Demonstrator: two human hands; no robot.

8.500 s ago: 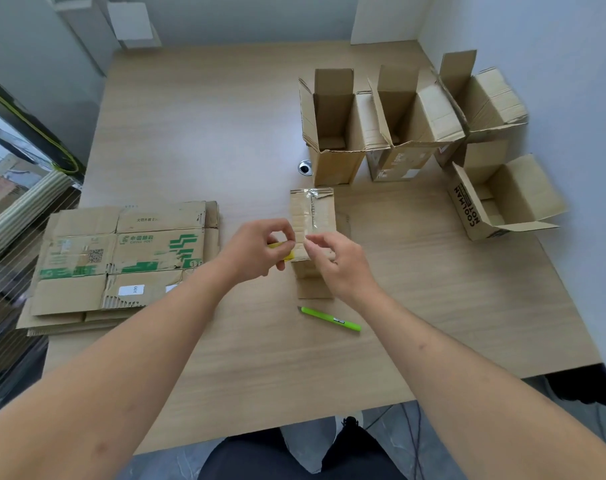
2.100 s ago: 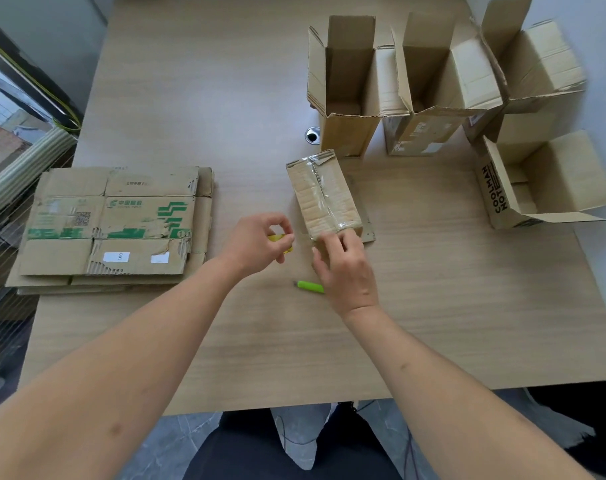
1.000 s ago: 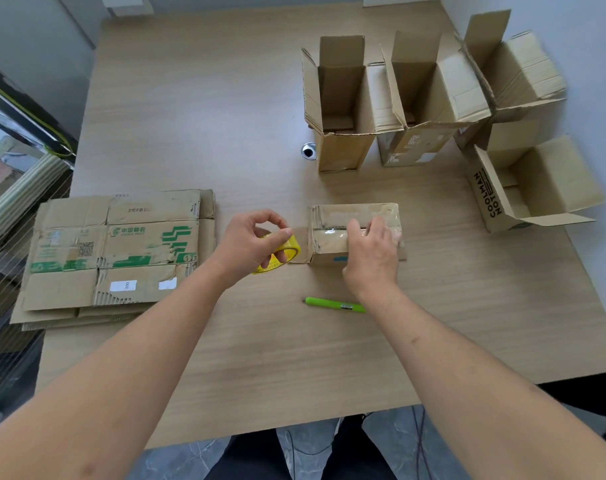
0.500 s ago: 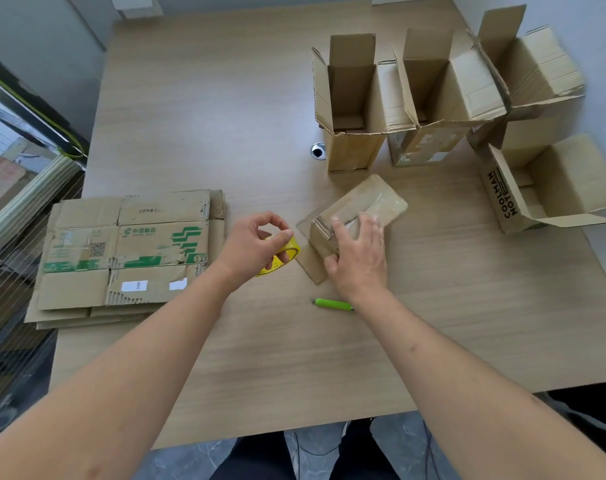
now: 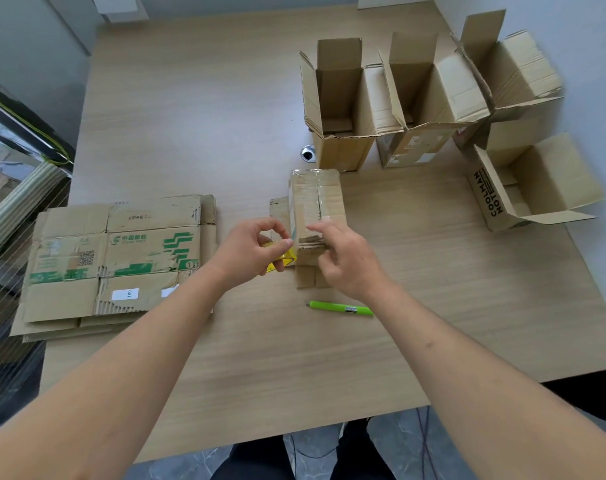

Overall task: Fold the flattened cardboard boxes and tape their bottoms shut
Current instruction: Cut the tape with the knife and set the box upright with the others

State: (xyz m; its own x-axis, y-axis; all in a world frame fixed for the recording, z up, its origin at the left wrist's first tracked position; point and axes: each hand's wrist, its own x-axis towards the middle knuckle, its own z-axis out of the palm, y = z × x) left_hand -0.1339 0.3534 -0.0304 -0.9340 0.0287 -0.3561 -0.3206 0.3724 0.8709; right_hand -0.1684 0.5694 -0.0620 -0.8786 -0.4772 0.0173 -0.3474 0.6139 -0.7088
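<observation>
Pinching a yellow tape roll (image 5: 281, 258) between thumb and curled fingers, the left hand (image 5: 251, 249) is hovering just left of centre frame, right beside the small cardboard box (image 5: 316, 209) being taped. That box is lying on the wooden table (image 5: 197, 109) at centre frame with its sealed bottom facing up, clear tape glinting along the seam and over the far edge; its loose flaps are sticking out toward the left and toward the near side. Its near end is being touched by the right hand (image 5: 346, 258), fingers bent over the edge (whether they are actually clamping the cardboard or only pressing the tape down is hard to tell, as the hand is blurred).

At the left of the frame a stack of flattened boxes (image 5: 114, 261) is lying flat; the top one is showing green markings, Chinese characters with "CHINA POST" beneath, a QR code, and a small white sticker reading "100". How many are lying in the stack cannot be counted.

Four erected boxes are standing open in the upper right: one tall box (image 5: 339, 109), a second box (image 5: 422, 109) beside it, a third box (image 5: 509, 77) against the wall, and a fourth box (image 5: 533, 188) lying on its side with "COOLMAN" printed in black.

One green pen (image 5: 341, 309) is lying on the table below the hands. One small metal grommet (image 5: 308, 153) is sitting just left of the tall box.
</observation>
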